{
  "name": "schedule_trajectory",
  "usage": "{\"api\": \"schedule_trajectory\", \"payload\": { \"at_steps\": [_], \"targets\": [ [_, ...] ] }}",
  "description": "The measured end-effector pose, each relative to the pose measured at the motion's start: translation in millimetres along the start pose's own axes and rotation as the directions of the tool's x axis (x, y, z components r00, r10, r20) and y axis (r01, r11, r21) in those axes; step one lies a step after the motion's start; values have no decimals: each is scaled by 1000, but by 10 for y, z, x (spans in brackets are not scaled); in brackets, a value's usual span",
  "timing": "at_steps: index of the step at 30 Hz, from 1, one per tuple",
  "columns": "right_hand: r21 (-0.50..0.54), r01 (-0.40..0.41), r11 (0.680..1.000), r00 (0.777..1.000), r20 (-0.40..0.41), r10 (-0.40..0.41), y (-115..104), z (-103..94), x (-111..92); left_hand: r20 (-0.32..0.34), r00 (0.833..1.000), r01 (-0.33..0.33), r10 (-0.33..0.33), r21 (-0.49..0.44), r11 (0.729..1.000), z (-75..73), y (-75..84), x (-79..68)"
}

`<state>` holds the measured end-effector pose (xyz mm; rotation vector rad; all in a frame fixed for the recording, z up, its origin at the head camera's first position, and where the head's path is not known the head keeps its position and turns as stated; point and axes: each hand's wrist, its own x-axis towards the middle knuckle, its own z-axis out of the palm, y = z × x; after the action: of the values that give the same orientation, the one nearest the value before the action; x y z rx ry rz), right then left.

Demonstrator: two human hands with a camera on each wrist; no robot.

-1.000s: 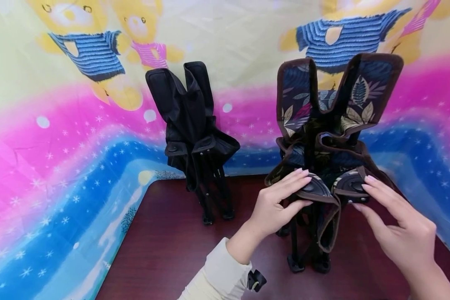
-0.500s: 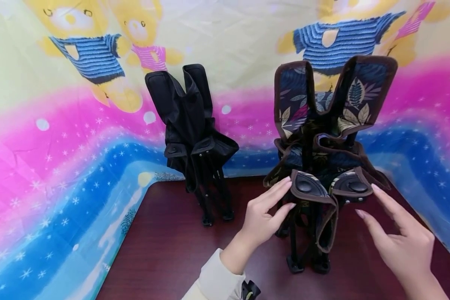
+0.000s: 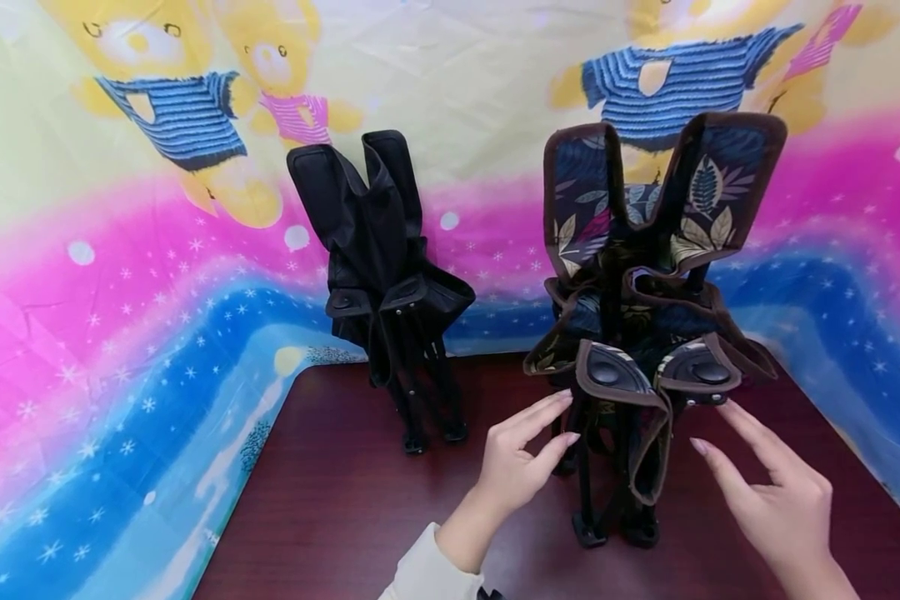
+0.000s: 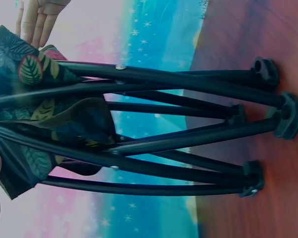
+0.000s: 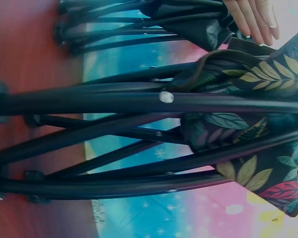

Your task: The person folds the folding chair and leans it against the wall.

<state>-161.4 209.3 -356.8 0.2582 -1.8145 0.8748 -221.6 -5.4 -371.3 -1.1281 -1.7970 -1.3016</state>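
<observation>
A folded camping chair (image 3: 708,200) with leaf-print fabric and brown edging stands upright on the right of the table in the head view. Its two front corner flaps carry black round caps. Beside its left legs, my left hand (image 3: 517,458) is held with fingers extended and thumb apart, holding nothing. My right hand (image 3: 780,492) hovers at the other side, its fingertips just under the right flap; whether they touch it cannot be told. Black leg tubes (image 4: 174,79) with plastic feet (image 4: 288,116) cross in the left wrist view. The right wrist view shows the tubes (image 5: 104,101) and printed fabric (image 5: 268,173).
To the left stands a second folded chair (image 3: 375,242), all black and smaller in view. Both chairs stand on a dark red wooden table (image 3: 292,517). Behind the table hangs a colourful cloth (image 3: 172,317) printed with bears and snowflakes.
Both hands have let go of the chair's front flaps and dropped lower, to either side of its legs. The printed chair stays standing, and the black chair has not moved.
</observation>
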Motion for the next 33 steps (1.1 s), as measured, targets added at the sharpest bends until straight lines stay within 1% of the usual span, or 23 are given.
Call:
{"api": "schedule_trajectory", "payload": {
  "at_steps": [6,10,13,16,19,21,23,26,30,33],
  "targets": [
    [-12,-51,999,996,70,52,104,22,-167,-11,998,62,-62,-40,997,63,-23,-146],
    [-29,-78,997,991,102,81,142,40,-256,-13,996,82,-83,-54,995,85,-22,-211],
    [-38,-90,995,987,127,94,154,48,-309,-15,995,93,-94,-60,994,69,25,-223],
    [-61,-112,992,978,167,121,157,36,-350,-12,993,115,-116,-65,991,44,99,-220],
    [-104,-128,986,970,195,146,163,16,-385,-1,987,160,-161,-78,984,46,139,-246],
    [-116,-132,984,967,205,154,177,8,-411,7,981,193,-193,-87,977,82,95,-312],
    [-123,-128,984,967,207,151,200,4,-440,18,970,242,-241,-98,965,137,24,-405],
    [-117,-144,983,962,218,167,233,5,-488,37,943,332,-330,-128,935,167,28,-446],
    [-126,-196,973,947,233,221,261,22,-543,62,904,427,-423,-155,891,141,148,-394],
    [-132,-235,963,936,238,261,283,37,-585,82,887,461,-454,-162,872,161,137,-425]
  ]
}}
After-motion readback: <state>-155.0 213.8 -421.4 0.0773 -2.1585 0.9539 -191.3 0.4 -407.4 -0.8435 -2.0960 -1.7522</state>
